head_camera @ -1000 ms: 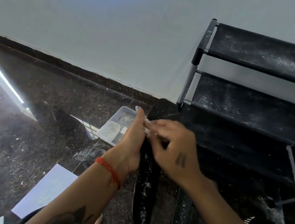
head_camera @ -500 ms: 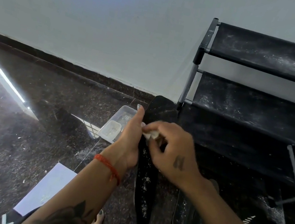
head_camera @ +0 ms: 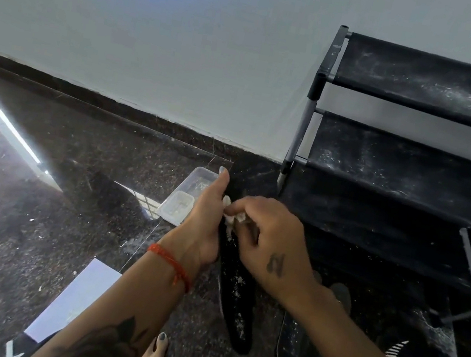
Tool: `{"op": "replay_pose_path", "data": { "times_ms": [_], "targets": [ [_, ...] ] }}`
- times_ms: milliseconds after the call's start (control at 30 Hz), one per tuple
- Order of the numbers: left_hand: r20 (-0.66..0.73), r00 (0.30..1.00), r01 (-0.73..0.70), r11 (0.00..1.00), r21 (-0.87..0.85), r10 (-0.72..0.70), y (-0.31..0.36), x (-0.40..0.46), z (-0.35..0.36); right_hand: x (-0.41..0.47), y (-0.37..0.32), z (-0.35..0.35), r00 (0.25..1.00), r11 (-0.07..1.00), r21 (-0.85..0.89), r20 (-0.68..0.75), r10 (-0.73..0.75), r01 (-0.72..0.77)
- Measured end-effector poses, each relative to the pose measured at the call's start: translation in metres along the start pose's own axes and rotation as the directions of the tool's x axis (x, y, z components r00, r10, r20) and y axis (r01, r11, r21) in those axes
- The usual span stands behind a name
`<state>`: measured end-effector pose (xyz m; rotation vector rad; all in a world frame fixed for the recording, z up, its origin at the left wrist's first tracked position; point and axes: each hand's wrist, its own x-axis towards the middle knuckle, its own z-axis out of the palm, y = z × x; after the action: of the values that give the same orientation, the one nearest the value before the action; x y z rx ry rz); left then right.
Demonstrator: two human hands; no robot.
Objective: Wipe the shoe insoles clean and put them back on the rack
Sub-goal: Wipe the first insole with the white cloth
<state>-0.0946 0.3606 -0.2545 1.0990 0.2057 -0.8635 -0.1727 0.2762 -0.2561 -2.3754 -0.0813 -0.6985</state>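
Held insole: a long black insole (head_camera: pixel 233 300) is held up off the floor, toe end far, heel end near; white dust is seen speckled along its near half.
Left hand: the left hand (head_camera: pixel 204 223) is wrapped along the insole's left edge, thumb stretched up toward the toe end; the insole is gripped and steadied.
Right hand: the right hand (head_camera: pixel 266 246) is bunched on a small white wipe (head_camera: pixel 232 214), which is pinched in the fingertips and pressed onto the insole's upper part.
Change: compared with a second ago, the wipe is seen slightly further toward the toe and more of it shows past the fingers; the insole has been kept at much the same angle. Short rubbing strokes on one patch are suggested, not a full-length pass.
Meaning for task: wiping is judged to be under way on the far half only; the dusty near half has not yet been reached.
Other insoles: at least two more insoles (head_camera: pixel 290 339) are left lying on the floor to the right of the held one, dust still on them.
Rack: the black shoe rack (head_camera: pixel 418 166) stands at far right against the wall; its shelves are dusted white and no insole is seen on them.
Nearby: a clear plastic tray (head_camera: pixel 182 203) lies on the floor just left of the left hand; a white sheet (head_camera: pixel 77 298) lies near left.
Progress: early; nothing has been returned to the rack yet.
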Motion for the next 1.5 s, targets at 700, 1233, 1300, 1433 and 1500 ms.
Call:
{"op": "replay_pose_path", "data": {
  "times_ms": [700, 1233, 1300, 1433, 1500],
  "targets": [
    [0.083, 0.993, 0.081, 0.997, -0.005, -0.08, 0.003, -0.012, 0.008, 0.011, 0.034, -0.02, 0.986, 0.984, -0.096, -0.091, 0.141, -0.149],
    [0.088, 0.989, 0.12, 0.993, 0.023, -0.121, 0.003, -0.008, 0.004, 0.011, 0.033, -0.02, 0.98, 0.982, -0.084, -0.115, 0.161, -0.171],
    [0.047, 0.996, 0.074, 0.997, 0.016, -0.075, 0.003, -0.005, 0.003, 0.012, 0.022, -0.022, 0.981, 0.986, 0.084, -0.125, 0.151, -0.141],
    [-0.002, 1.0, 0.024, 0.999, 0.04, -0.024, 0.004, -0.003, 0.0, 0.001, -0.001, -0.008, 0.988, 0.996, 0.085, 0.149, -0.045, 0.032],
    [0.01, 0.999, 0.036, 0.998, 0.047, -0.037, 0.004, -0.003, -0.001, 0.001, 0.006, -0.003, 0.986, 0.997, -0.037, 0.155, -0.067, 0.073]
  ]
}}
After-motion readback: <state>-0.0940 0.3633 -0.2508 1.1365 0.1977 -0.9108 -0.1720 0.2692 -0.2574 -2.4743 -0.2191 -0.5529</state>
